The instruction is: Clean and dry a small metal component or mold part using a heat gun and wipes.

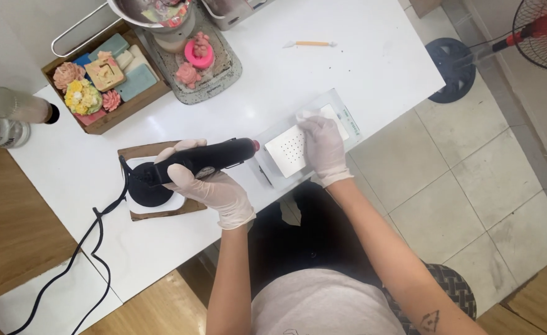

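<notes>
My left hand, in a white glove, grips a black corded heat tool held level over the white table, its red tip pointing right. My right hand, also gloved, presses a small white wipe against a white square block dotted with small holes. That block lies in a clear flat tray at the table's front edge. The tool's tip is just left of the block, apart from it.
A black round stand on a white square and wooden board sits under the tool's rear. A wooden box of flower-shaped soaps, a speckled tray with pink pieces, a metal bowl, bottles, a small orange stick; a fan on the tiled floor.
</notes>
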